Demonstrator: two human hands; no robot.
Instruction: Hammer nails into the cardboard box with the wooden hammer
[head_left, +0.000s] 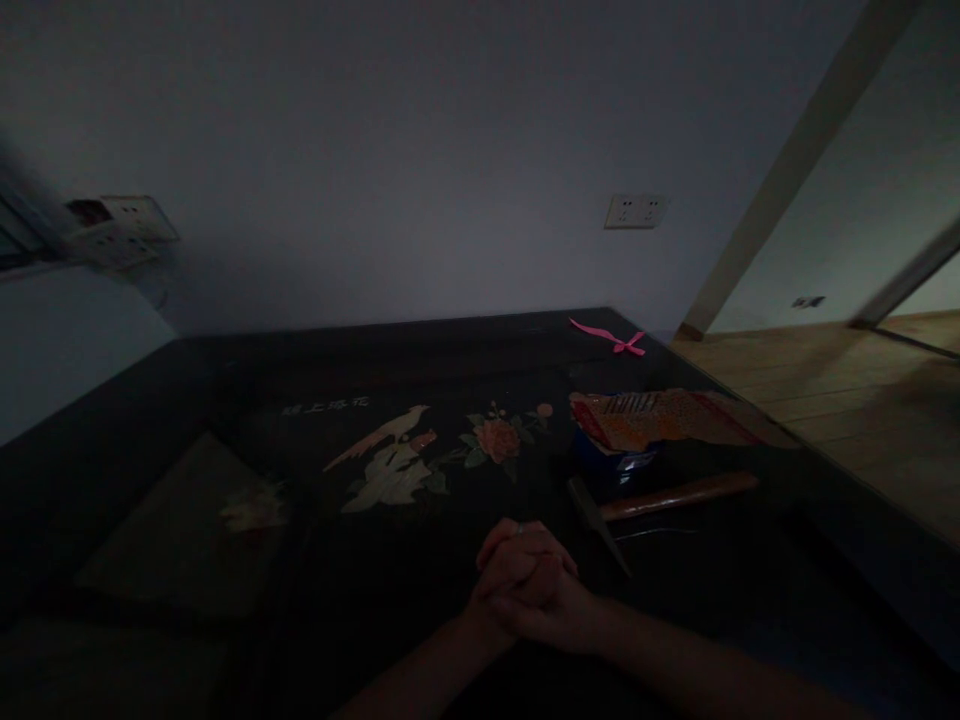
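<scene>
Brown-handled hammer (660, 501) near interlaced fingers (526, 545)

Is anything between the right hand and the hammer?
Nothing visible stands between the right hand and the hammer head, but a thin strand lies along the near side of the handle. The right hand is clasped with the left hand.

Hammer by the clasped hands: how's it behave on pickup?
The hammer likely feels head-heavy: its long dark head looks metal, the handle wooden. The handle may be slightly slick, given its glossy highlight. Rolling seems unlikely, with the head set crosswise.
</scene>
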